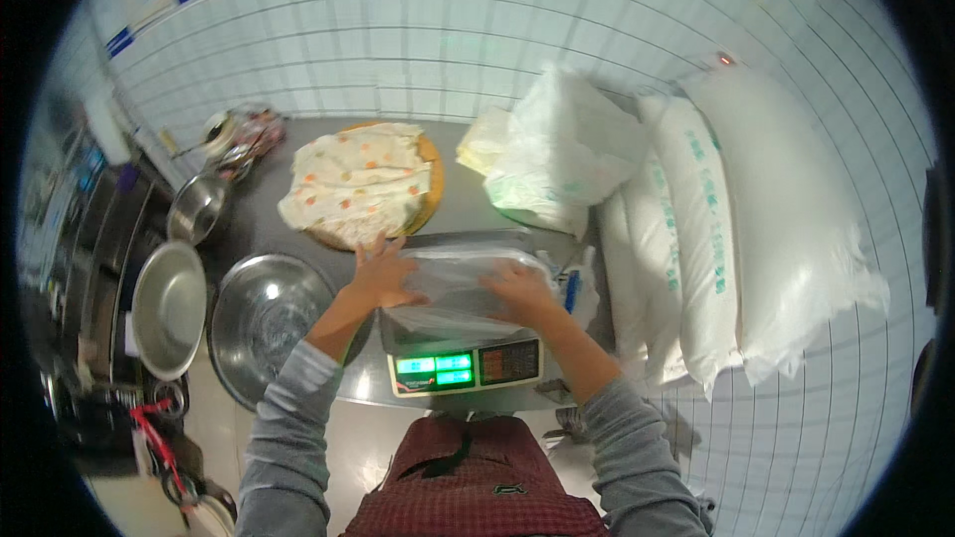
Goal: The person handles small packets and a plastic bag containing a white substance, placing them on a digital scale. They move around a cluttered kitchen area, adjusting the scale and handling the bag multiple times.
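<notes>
A digital weighing scale (466,367) with a lit green display stands at the table's front edge. Over its platform lies clear plastic (455,276), either a bag or a thin tub; I cannot tell which. My left hand (384,280) rests on the plastic's left side, fingers spread. On the right side, my right hand (518,291) presses down onto the same plastic with curled fingertips, and whether it pinches any is unclear. Behind the scale, a patterned cloth (358,175) covers much of a round yellow-rimmed basket or tray (434,194).
Metal bowls stand to the left: a large one (268,313), a dull oval-looking one (170,309) and a small one (198,207). Full white sacks (768,224) line the right side beside an opened white bag (559,149). A tiled wall (418,30) rises behind the steel table (455,209).
</notes>
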`<state>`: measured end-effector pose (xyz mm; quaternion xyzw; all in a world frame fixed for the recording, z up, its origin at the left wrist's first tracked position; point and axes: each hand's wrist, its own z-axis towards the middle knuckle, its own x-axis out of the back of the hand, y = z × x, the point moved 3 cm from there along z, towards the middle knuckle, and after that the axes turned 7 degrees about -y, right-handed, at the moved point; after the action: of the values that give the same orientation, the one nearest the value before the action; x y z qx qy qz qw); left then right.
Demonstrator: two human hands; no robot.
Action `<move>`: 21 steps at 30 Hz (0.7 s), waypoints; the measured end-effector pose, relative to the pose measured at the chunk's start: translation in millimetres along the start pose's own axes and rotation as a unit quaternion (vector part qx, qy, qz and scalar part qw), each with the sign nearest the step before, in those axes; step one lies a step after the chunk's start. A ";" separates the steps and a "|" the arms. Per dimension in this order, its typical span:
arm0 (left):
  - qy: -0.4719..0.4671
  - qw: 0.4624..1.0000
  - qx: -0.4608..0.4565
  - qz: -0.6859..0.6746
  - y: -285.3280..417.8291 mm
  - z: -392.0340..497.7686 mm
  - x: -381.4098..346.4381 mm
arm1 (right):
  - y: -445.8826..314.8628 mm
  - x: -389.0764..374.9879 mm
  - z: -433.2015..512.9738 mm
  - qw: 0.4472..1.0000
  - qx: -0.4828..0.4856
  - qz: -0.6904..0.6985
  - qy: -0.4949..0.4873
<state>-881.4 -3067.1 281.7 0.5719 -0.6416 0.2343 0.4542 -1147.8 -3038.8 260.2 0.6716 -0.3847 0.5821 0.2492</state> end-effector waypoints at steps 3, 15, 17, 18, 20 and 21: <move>0.117 0.992 -0.041 -0.010 8.1 0.0 7.3 | -25.8 17.6 -3.0 0.982 0.041 0.035 0.182; 0.176 0.906 -0.161 -0.349 78.2 -58.5 -10.8 | -151.9 -142.7 -306.7 0.809 -0.452 0.369 0.067; 0.160 0.912 -0.159 -0.343 123.7 -72.9 -41.8 | -166.6 -201.1 -390.8 0.724 -0.566 0.395 -0.018; 0.180 0.883 -0.326 -0.285 161.5 -84.5 -53.0 | -172.5 -224.5 -431.0 0.680 -0.638 0.360 -0.028; 0.108 0.859 -0.408 -0.288 231.5 -114.3 -93.5 | -187.6 -255.0 -511.0 0.581 -0.741 0.322 0.096; 0.024 0.864 -0.359 -0.352 264.1 -127.6 -117.7 | -183.4 -269.1 -551.8 0.542 -0.768 0.327 0.098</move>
<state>-1099.1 -2838.8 300.4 0.5510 -0.4262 -0.1738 0.6961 -1332.5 -2439.6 128.3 -0.0107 -0.8507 0.1676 0.4981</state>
